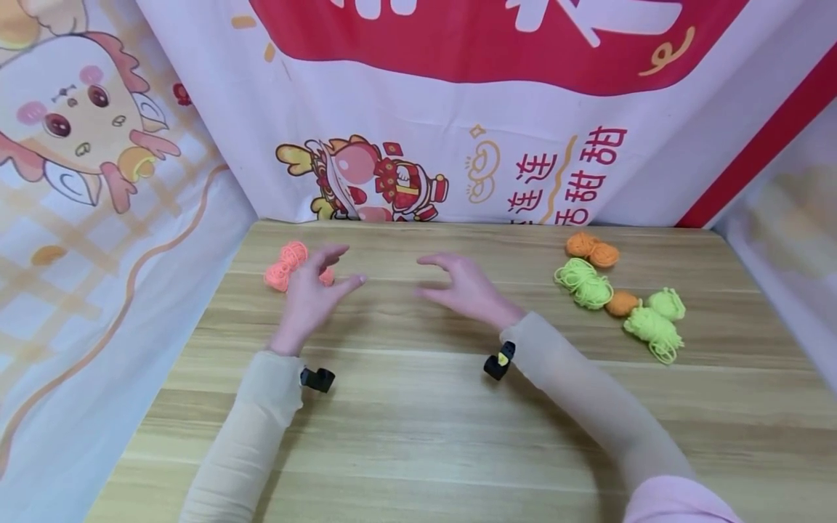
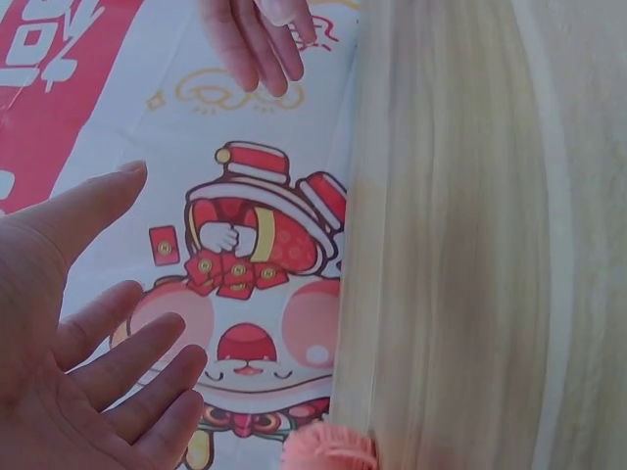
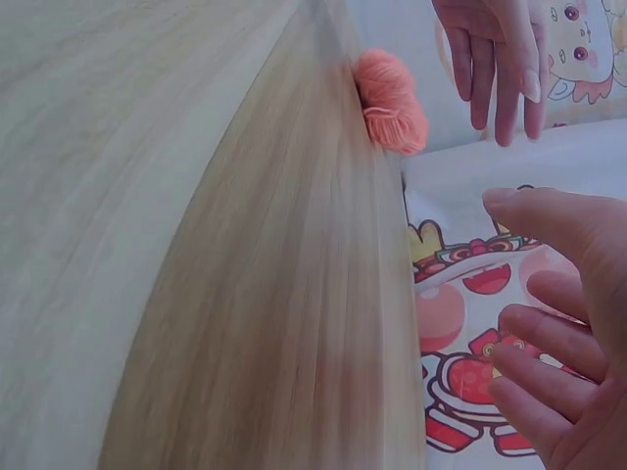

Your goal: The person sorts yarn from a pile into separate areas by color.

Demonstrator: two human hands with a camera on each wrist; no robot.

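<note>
We are finding the pink yarn at the far left of the bench, and the left grip is hovering by it, much nearer than the right grip. From the head view the yarn is lying mostly beyond and to the left of the left grip, with a bit showing between thumb and forefinger. Its left-hand lumps are leaning from near left to far right (the hand is hiding the middle, so we are not telling its full long axis). The left fingers are pointing ahead and rightward, past the yarn; in the left wrist view it is sitting apart from them. Both grips are holding nothing: fingers are spreading loosely, thumbs standing well off, palms facing each other across a gap. On the right, the green yarn and orange yarn are lying in a loose string, nearer the right grip, though its fingers are pointing leftward, away from them. As for containers, we are seeing none; all the yarn is resting directly on the bench.
</note>
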